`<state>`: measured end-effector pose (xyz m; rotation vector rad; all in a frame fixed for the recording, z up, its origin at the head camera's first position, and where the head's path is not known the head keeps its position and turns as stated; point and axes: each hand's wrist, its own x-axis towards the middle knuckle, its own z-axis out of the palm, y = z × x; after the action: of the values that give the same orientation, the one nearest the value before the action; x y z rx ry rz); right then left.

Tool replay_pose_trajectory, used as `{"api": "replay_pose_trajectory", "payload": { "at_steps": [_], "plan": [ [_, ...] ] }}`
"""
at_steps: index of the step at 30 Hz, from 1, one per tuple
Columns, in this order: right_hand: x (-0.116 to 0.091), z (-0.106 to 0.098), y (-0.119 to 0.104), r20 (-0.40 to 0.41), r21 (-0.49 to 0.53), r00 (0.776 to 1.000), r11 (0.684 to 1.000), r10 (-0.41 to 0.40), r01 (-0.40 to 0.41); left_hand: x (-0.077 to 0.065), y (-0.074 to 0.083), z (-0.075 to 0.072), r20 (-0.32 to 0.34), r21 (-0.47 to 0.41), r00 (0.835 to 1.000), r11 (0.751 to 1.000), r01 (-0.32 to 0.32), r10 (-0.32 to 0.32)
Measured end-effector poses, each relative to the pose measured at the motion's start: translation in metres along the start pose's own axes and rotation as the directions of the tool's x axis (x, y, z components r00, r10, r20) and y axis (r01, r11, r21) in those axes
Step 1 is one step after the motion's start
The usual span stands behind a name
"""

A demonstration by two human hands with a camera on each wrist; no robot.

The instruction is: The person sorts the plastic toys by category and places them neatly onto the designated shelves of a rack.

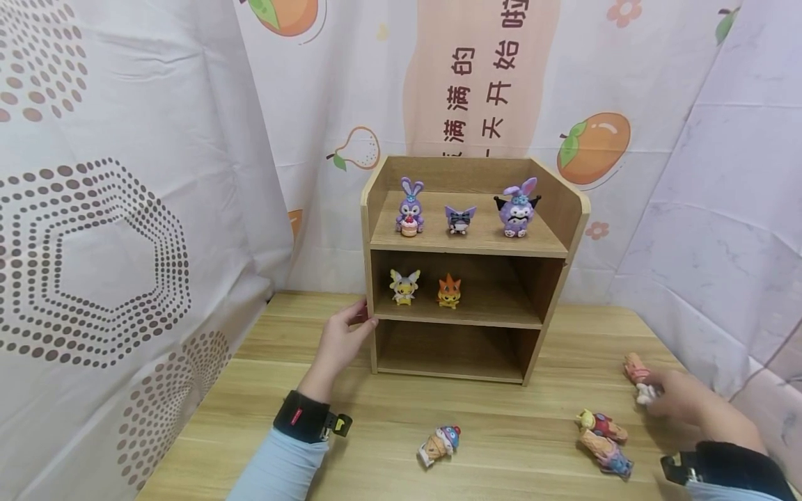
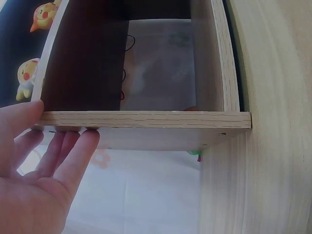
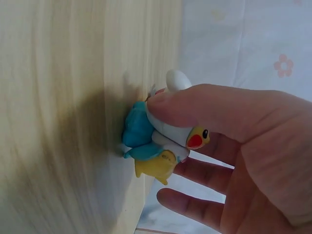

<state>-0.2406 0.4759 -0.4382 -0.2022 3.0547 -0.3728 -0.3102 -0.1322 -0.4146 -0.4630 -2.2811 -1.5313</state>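
My left hand [image 1: 341,341] grips the left side panel of a small wooden shelf [image 1: 457,247], with the thumb at its front edge and the fingers against the outer face [image 2: 146,138]. Over on the right, my right hand [image 1: 683,400] pinches a small yellow figurine [image 3: 156,165] with a white hat and a teal part. Its thumb presses on the hat close to the tabletop. A pink figurine [image 1: 635,367] lies just beyond that hand. On the middle board stand a yellow-and-white figurine [image 1: 404,287] and an orange one [image 1: 449,292].
Three purple figurines, including a rabbit with a cake [image 1: 410,209], stand on the top board. An ice-cream-cone figurine [image 1: 440,445] lies in front of the shelf. Red-and-yellow [image 1: 604,426] and blue-and-tan [image 1: 606,454] figurines lie to the right. Printed curtains [image 1: 338,76] surround the table.
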Motion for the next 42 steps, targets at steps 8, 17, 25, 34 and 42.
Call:
{"api": "replay_pose_trajectory", "payload": {
  "at_steps": [8,17,25,34,42],
  "plan": [
    [-0.004,-0.003,-0.015,-0.098,0.025,0.994,0.998,-0.054,0.057,-0.002,0.001,0.001,-0.011,-0.007,1.000,1.000,-0.020,0.020],
    [-0.005,-0.009,-0.036,-0.204,-0.015,0.970,0.991,-0.135,0.134,-0.002,0.002,0.001,-0.011,-0.004,1.000,1.000,-0.014,0.014],
    [-0.006,-0.018,-0.063,-0.195,-0.009,0.970,0.989,-0.144,0.145,-0.002,0.004,0.000,-0.004,-0.008,1.000,1.000,0.000,0.000],
    [-0.007,-0.027,-0.099,-0.183,0.004,0.968,0.985,-0.171,0.174,-0.002,0.003,0.000,-0.006,-0.015,1.000,1.000,0.004,-0.004],
    [-0.005,-0.027,-0.125,-0.213,0.016,0.954,0.976,-0.209,0.217,-0.002,0.003,0.000,0.000,-0.016,1.000,1.000,0.013,-0.013]
  ]
}}
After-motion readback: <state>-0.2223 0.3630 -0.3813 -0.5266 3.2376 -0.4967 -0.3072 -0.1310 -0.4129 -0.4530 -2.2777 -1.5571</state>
